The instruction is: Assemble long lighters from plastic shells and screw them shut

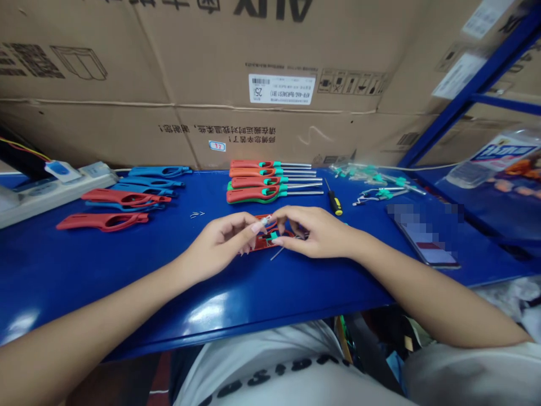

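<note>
An open red lighter shell (262,241) lies on the blue table between my hands, with a green part (274,234) in it. My left hand (226,239) pinches a small whitish part (266,220) above the shell, thumb and index finger together. From the other side my right hand (316,231) curls over the shell. Its index fingertip is close to the whitish part and its thumb rests by the green part. Its other fingers are partly hidden. A thin metal rod (277,254) sticks out below the right thumb.
Several lighters with metal tubes (253,195) lie behind my hands. Red shells (101,222) and blue shells (154,172) are at left, near a power strip (95,176). Small pins (196,215), a screwdriver (335,203), green-and-metal parts (384,193) and a phone (426,239) also lie about.
</note>
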`<state>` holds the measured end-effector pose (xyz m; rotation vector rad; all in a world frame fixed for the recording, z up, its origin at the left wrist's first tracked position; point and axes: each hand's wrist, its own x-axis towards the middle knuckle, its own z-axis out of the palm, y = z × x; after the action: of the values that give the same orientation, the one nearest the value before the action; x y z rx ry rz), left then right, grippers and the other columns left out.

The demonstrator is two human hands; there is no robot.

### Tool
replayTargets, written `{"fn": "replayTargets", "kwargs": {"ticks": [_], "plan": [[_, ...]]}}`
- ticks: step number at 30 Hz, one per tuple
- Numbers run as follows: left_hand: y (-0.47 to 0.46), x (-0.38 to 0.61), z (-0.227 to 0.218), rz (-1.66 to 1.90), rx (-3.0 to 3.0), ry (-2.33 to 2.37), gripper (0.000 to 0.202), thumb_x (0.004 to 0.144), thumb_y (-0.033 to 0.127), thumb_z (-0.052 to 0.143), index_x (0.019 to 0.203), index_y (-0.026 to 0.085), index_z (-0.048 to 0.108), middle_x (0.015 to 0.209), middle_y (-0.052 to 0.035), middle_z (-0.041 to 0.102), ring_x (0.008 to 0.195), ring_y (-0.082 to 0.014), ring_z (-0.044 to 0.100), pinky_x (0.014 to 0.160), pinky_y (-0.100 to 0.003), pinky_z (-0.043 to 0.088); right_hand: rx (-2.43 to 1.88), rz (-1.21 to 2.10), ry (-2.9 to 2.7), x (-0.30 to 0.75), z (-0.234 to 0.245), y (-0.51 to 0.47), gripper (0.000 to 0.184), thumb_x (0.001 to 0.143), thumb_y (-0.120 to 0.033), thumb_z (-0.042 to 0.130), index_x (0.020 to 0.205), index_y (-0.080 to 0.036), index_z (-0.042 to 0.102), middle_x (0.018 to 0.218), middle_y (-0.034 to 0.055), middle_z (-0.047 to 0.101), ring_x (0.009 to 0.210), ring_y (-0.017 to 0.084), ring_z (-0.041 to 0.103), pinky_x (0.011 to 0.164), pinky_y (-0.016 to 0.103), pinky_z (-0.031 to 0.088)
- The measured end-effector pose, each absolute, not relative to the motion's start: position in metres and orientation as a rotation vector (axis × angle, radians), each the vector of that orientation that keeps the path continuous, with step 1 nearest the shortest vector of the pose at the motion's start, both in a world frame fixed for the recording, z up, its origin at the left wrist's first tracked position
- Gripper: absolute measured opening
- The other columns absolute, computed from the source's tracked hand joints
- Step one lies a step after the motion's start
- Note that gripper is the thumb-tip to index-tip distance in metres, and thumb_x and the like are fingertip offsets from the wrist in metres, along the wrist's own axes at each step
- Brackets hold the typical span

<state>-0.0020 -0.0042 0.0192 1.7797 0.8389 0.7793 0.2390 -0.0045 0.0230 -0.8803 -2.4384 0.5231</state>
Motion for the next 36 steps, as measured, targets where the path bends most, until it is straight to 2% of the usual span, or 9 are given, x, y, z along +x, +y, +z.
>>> {"fn": "replayTargets", "kwargs": {"ticks": [3,5,8,12,15,19,23,36], "plan": [[-0.002,-0.002,0.019,0.744,1.734,0.914,0.038,0.093,0.054,0.060,0.084,0.017,0.061,0.065,0.0039,0.057,0.056,-0.0095,0.053,0.056,-0.022,0.048,-0.820,0.423,-2.710,0.240,0.025,-0.007,0.025,0.094,-0.034,0.064,0.115,-0.020,0.062,0.114,0.0058,0.068,0.083,0.016,0.062,0.068,0.027,0.044],[-0.002,-0.002,0.018,0.704,1.709,0.944,0.039,0.091,0.055,0.061,0.086,0.017,0.062,0.067,0.0032,0.059,0.057,-0.0097,0.055,0.057,-0.022,0.048,-0.807,0.362,-2.843,0.240,0.024,-0.008,0.020,0.096,-0.030,0.060,0.113,-0.021,0.063,0.119,0.0059,0.066,0.080,0.015,0.061,0.065,0.027,0.041],[-0.003,-0.001,0.014,0.662,1.701,0.955,0.040,0.090,0.056,0.062,0.089,0.016,0.063,0.070,0.0023,0.061,0.059,-0.0104,0.057,0.058,-0.023,0.048,-0.852,0.355,-2.884,0.239,0.022,-0.007,0.015,0.098,-0.026,0.055,0.108,-0.021,0.065,0.113,0.0056,0.064,0.073,0.014,0.057,0.063,0.026,0.040],[-0.002,-0.002,0.010,0.658,1.682,0.965,0.038,0.089,0.054,0.064,0.092,0.016,0.064,0.073,0.0017,0.062,0.060,-0.0101,0.057,0.058,-0.023,0.048,-0.825,0.626,-2.699,0.238,0.020,-0.003,0.009,0.097,-0.019,0.056,0.100,-0.017,0.065,0.104,0.0055,0.063,0.080,0.013,0.058,0.071,0.025,0.044],[-0.001,-0.002,0.009,0.660,1.672,0.966,0.037,0.088,0.052,0.066,0.092,0.015,0.064,0.073,0.0016,0.062,0.059,-0.0098,0.056,0.058,-0.023,0.047,-0.841,0.805,-2.509,0.238,0.016,0.002,0.005,0.094,-0.016,0.060,0.095,-0.015,0.064,0.093,0.0031,0.065,0.072,0.010,0.055,0.069,0.023,0.045],[0.001,-0.002,0.006,0.657,1.668,0.977,0.036,0.086,0.050,0.068,0.093,0.015,0.063,0.074,0.0012,0.062,0.060,-0.0101,0.056,0.057,-0.023,0.047,-0.955,1.158,-2.275,0.238,0.010,0.008,0.007,0.092,-0.022,0.062,0.095,-0.015,0.062,0.081,-0.0006,0.065,0.056,0.007,0.053,0.054,0.021,0.043],[0.001,-0.002,0.005,0.664,1.672,1.004,0.037,0.085,0.050,0.069,0.094,0.015,0.063,0.073,0.0009,0.062,0.059,-0.0104,0.054,0.057,-0.023,0.046,-0.998,1.465,-2.052,0.238,0.009,0.010,0.016,0.091,-0.030,0.064,0.095,-0.017,0.057,0.068,-0.0052,0.058,0.044,0.006,0.050,0.042,0.019,0.041],[0.001,-0.001,0.005,0.670,1.673,1.026,0.035,0.083,0.048,0.070,0.093,0.015,0.065,0.068,0.0028,0.058,0.057,-0.0106,0.052,0.056,-0.024,0.044,-0.998,1.431,-1.978,0.239,0.004,0.016,0.036,0.090,-0.050,0.064,0.093,-0.014,0.065,0.053,-0.0073,0.052,0.038,0.005,0.044,0.035,0.017,0.035]]}}
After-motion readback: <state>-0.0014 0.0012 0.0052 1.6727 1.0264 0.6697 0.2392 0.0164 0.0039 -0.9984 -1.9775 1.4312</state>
